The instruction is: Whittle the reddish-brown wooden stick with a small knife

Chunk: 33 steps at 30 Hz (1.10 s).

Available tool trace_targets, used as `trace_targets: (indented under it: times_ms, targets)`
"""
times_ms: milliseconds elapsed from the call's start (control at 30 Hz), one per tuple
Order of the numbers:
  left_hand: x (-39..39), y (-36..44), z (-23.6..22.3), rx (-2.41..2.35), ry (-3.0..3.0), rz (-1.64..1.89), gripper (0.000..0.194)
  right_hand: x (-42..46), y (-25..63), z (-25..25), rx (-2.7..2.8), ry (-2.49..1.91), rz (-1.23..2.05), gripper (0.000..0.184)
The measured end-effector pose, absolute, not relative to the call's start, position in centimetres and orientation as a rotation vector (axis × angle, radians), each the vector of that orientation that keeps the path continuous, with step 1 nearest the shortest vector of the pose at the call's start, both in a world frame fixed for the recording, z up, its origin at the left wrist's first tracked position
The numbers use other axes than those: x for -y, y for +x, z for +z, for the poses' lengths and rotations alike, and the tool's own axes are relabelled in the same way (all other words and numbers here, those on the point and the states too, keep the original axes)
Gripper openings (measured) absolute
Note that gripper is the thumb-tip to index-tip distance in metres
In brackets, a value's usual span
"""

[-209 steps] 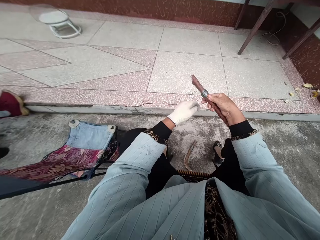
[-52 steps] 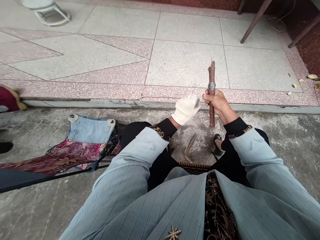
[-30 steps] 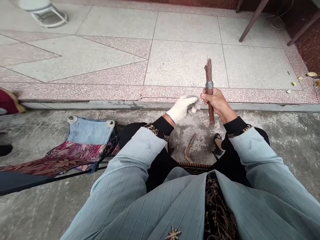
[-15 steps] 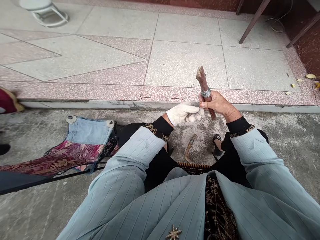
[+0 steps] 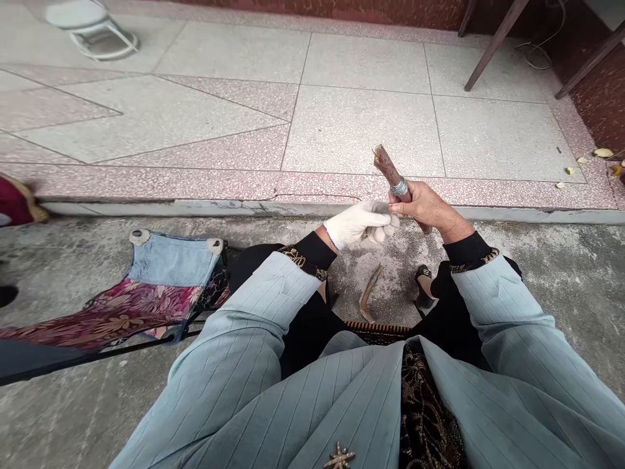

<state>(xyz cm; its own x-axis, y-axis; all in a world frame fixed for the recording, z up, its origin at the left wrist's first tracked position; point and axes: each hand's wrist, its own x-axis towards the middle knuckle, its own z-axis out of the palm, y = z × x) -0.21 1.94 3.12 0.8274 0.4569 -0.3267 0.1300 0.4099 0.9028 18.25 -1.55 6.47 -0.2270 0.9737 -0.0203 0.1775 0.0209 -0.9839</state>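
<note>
Right at the chest, a pale blue pinstriped jacket (image 5: pixel 351 391) with a star-shaped brooch (image 5: pixel 338 456) pinned on it. And here's the action: the bare right hand (image 5: pixel 427 208) is wrapped firmly round a reddish-brown stick (image 5: pixel 387 166), which tilts up and to the left, its top end splintered, a silvery wire binding (image 5: pixel 400 187) coiled just above the grip. The white-gloved left hand (image 5: pixel 359 223) comes in right beside it, curled closed and touching the right hand's fingers. Down below, a short curved twig (image 5: pixel 370 293) lies on the rough concrete floor (image 5: pixel 561 273), near a black sandal (image 5: pixel 424 286). Off to the left, a folding chair (image 5: pixel 170 267) in denim and floral cloth. Further out, a speckled pink terrazzo step (image 5: pixel 195 185), a round-topped stool (image 5: pixel 88 26), dark wooden legs (image 5: pixel 495 45) and yellow leaves (image 5: pixel 603 152).
</note>
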Motion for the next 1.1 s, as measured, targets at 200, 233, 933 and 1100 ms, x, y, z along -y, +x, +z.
trace_targets:
  times_ms: [200,233,933,1100]
  targets:
    - [-1.6,0.8,2.3,-1.202,2.136,0.661,0.021,0.6,16.9,3.8,0.907,-1.337,1.162,0.023]
    - [-1.6,0.9,1.9,-1.257,2.259,0.695,0.023,0.5,16.8,3.6,0.839,-1.312,1.196,0.026]
    - [-3.1,0.2,0.9,-1.233,2.374,0.847,0.028,0.5,16.3,3.3,0.501,-1.132,1.471,0.029]
    - [-2.6,0.4,2.0,-1.067,2.068,0.793,0.033,0.6,16.3,3.2,0.647,-1.153,1.336,0.033]
